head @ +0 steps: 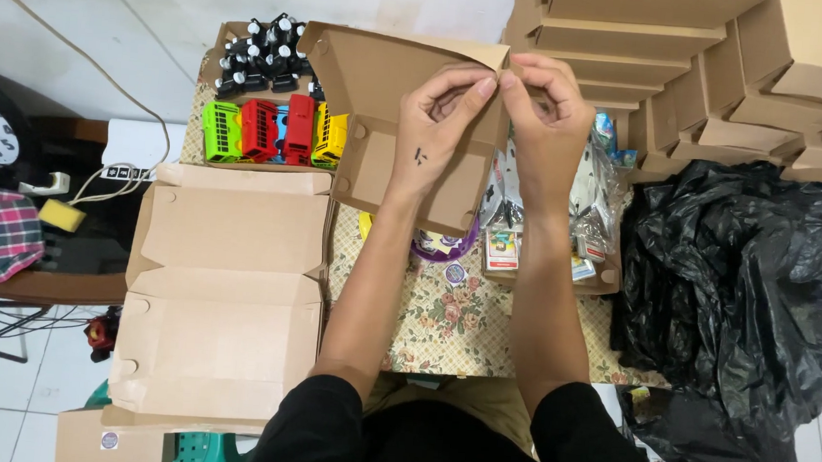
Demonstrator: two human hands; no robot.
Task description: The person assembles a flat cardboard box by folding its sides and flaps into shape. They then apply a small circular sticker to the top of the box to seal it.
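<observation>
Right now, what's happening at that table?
A person's left hand and right hand pinch the top edge of a half-folded brown cardboard box, held above a floral tablecloth. Flat box blanks lie to the left, toy buses behind, folded boxes stacked at the back right.

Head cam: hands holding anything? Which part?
Yes. Both the left hand and the right hand pinch the top edge of a partly folded brown cardboard box, fingertips meeting at its upper flap.
</observation>
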